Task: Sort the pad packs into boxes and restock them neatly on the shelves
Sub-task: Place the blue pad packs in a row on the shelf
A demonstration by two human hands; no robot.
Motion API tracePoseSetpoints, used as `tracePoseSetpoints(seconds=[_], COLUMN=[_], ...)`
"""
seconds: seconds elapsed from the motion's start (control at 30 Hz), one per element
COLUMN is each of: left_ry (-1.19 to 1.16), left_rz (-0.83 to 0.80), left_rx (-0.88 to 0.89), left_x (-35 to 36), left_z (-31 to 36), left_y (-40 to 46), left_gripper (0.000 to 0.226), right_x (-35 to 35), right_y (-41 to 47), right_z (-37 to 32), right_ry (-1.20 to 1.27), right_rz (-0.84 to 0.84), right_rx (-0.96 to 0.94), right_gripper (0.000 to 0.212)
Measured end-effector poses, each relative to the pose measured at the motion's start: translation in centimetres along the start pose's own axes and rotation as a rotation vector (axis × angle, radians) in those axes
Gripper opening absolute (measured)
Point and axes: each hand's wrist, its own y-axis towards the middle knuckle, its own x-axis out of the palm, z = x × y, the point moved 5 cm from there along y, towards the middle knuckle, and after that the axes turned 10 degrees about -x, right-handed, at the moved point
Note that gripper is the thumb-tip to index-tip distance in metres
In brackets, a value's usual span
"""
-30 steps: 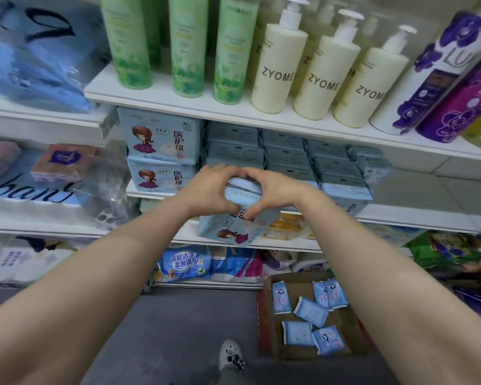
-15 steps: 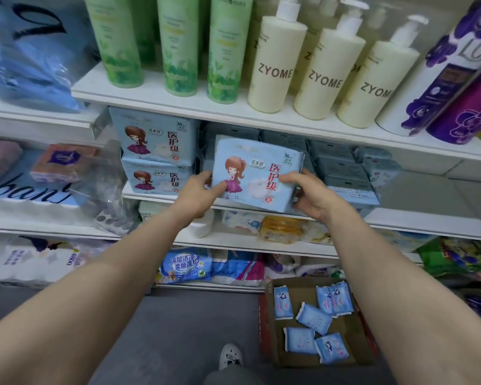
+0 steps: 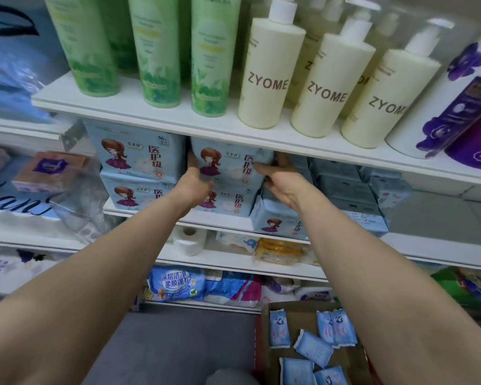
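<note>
A light-blue pad box (image 3: 231, 165) with a cartoon girl on its front sits on top of another like box (image 3: 228, 201), in the second column of the middle shelf (image 3: 156, 213). My left hand (image 3: 195, 184) grips its left side. My right hand (image 3: 282, 177) holds its right side, thumb across the front. A two-box stack (image 3: 139, 154) stands just to the left, touching it. One more such box (image 3: 281, 218) lies lower on the right. On the floor, a cardboard box (image 3: 297, 309) holds several small blue pad packs (image 3: 313, 348).
Green bottles (image 3: 157, 51) and cream ZYOME pump bottles (image 3: 270, 76) stand on the shelf board (image 3: 178, 118) right above the pad box. Grey-blue packs (image 3: 342, 187) fill the shelf to the right. A tissue roll (image 3: 189, 240) and packets lie on the shelf below.
The pad box was turned face-forward, raised from below shelf level and pushed into the shelf on top of the second column. Both hands went forward with it.
</note>
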Motion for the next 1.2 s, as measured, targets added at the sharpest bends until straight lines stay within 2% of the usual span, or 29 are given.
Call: tracePoseSetpoints(seconds=[0.1, 0.2, 0.27, 0.33, 0.43, 0.57, 0.67, 0.73, 0.83, 0.9, 1.03, 1.2], left_ry=[0.036, 0.043, 0.044, 0.037, 0.030, 0.011, 0.030, 0.052, 0.053, 0.083, 0.143, 0.144], left_rz=[0.025, 0.050, 0.063, 0.070, 0.049, 0.041, 0.044, 0.047, 0.059, 0.069, 0.086, 0.100], left_rx=[-0.034, -0.046, -0.014, 0.030, 0.043, 0.083, 0.087, 0.090, 0.092, 0.077, 0.038, 0.065], left_x=[0.4, 0.8, 0.9, 0.7, 0.7, 0.2, -0.3, -0.4, -0.7, -0.9, -0.8, -0.7], left_z=[-0.4, -0.8, -1.0, -1.1, -1.2, -1.4, -1.7, -1.9, -2.2, -2.4, -2.7, -2.5], left_y=[1.2, 1.2, 1.2, 1.2, 0.8, 0.0, -0.7, -1.1, -1.1, -0.9, -0.6, -0.9], left_gripper=[0.065, 0.053, 0.056, 0.068, 0.062, 0.074, 0.072, 0.074, 0.070, 0.066, 0.071, 0.076], right_x=[-0.1, -0.1, 0.0, -0.1, -0.3, 0.2, 0.2, 0.3, 0.5, 0.6, 0.5, 0.7], right_y=[0.9, 1.2, 1.4, 1.3, 0.9, -0.3, -1.4, -1.9, -2.1, -2.0, -1.8, -2.1], right_z=[0.8, 1.4, 1.5, 1.5, 1.6, 1.8, 1.9, 1.8, 1.7, 1.6, 1.6, 1.6], right_ry=[-0.152, -0.284, -0.298, -0.285, -0.280, -0.232, -0.211, -0.197, -0.290, -0.397, -0.491, -0.568], right_rz=[-0.022, -0.047, -0.066, -0.073, -0.081, -0.090, -0.050, -0.043, -0.059, -0.054, -0.046, 0.008], right_rx=[-0.012, 0.018, 0.036, 0.053, 0.072, 0.113, 0.147, 0.149, 0.118, 0.099, 0.087, 0.074], right_gripper=[0.046, 0.056, 0.047, 0.043, 0.045, 0.050, 0.057, 0.051, 0.045, 0.048, 0.056, 0.052])
